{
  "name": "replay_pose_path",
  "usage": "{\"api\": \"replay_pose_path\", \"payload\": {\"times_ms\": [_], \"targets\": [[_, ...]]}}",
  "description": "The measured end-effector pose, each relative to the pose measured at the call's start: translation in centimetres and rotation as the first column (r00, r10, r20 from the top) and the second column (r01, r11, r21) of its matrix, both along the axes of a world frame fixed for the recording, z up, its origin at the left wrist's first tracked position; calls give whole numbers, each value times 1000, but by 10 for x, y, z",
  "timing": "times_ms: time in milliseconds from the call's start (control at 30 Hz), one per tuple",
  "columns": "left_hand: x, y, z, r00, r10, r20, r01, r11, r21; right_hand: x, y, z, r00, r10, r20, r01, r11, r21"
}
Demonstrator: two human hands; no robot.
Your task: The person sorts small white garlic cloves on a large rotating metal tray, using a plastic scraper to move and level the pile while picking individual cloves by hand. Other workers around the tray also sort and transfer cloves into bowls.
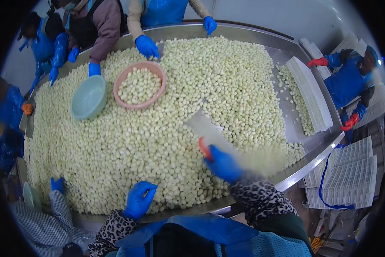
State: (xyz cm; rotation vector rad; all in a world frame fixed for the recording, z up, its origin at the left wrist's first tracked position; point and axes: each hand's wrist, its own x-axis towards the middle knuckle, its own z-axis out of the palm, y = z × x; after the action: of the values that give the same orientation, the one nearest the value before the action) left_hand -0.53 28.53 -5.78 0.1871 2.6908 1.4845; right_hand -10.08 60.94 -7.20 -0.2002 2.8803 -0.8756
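My right hand (224, 163), in a blue glove, grips a curved red piece (205, 148) over the heap, partly hidden by the fingers. Whether it is a handle or a rim I cannot tell. Beyond it lies a smooth grey strip (203, 123), and a pale blur (263, 160) shows to the right of the hand. My left hand (139, 199), gloved in blue, hovers at the near edge of the heap with fingers curled and tips together; no object shows in it. Small pale-green oval produce (131, 154) is piled thickly across the metal table (292, 122).
A pink bowl (162, 84) holds produce; a light-green bowl (91, 96) tilts beside it. Gloved co-workers' hands (146, 46) reach in from the far side and left. A white crate (309, 96) stands at the right rim. White trays (346, 180) are stacked outside, lower right.
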Motion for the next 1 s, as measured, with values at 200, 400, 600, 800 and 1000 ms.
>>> {"api": "replay_pose_path", "payload": {"times_ms": [200,400,600,800,1000], "targets": [[41,-26,-8,996,85,-3,-85,996,-34,3,126,-23,883,-461,-89,469,864,185],[59,-28,-6,997,58,-46,-61,995,-76,19,131,-50,911,-408,64,384,893,233],[36,-11,-7,997,-1,-82,-8,994,-104,23,78,-40,905,-424,46,415,900,130],[-26,39,-1,948,-269,-170,244,958,-151,29,41,-44,943,-312,114,311,950,27],[-82,86,-31,877,-413,-245,324,886,-333,23,42,-43,932,-312,182,344,922,-181]]}}
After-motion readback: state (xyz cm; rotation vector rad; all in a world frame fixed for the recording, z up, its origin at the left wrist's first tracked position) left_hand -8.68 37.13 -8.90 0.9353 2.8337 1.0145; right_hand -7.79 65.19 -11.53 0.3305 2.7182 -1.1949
